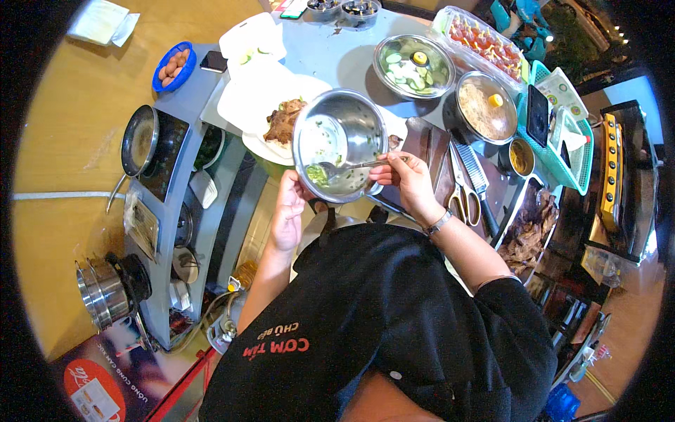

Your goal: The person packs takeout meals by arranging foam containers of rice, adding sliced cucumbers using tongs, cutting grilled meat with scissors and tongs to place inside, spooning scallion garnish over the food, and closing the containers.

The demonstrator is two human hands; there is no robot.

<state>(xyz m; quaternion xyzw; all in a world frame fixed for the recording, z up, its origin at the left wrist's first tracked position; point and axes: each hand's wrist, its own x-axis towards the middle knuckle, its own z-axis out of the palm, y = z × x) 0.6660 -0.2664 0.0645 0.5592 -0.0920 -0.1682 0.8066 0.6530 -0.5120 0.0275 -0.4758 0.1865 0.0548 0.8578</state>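
Note:
My left hand (289, 211) holds a stainless steel bowl (364, 126) by its near left rim, tilted so its inside shows. In my right hand (406, 179) is a metal spoon (364, 164), its tip in chopped green onion (318, 175) low in the bowl. Green bits cling to the bowl's wall. Behind the bowl, partly hidden by it, grilled meat (285, 122) lies in a white foam container (248, 100). Another foam container (253, 34) with cucumber slices stands open farther back.
Scissors (463, 192) and a knife (473, 163) lie right of my right hand. Beyond are lidded bowls of cucumber (414, 66) and shredded food (486, 105), a teal basket (585, 158) and a tray of grilled meat (530, 232). At left are a frying pan (140, 140) and eggs in a blue basket (158, 74).

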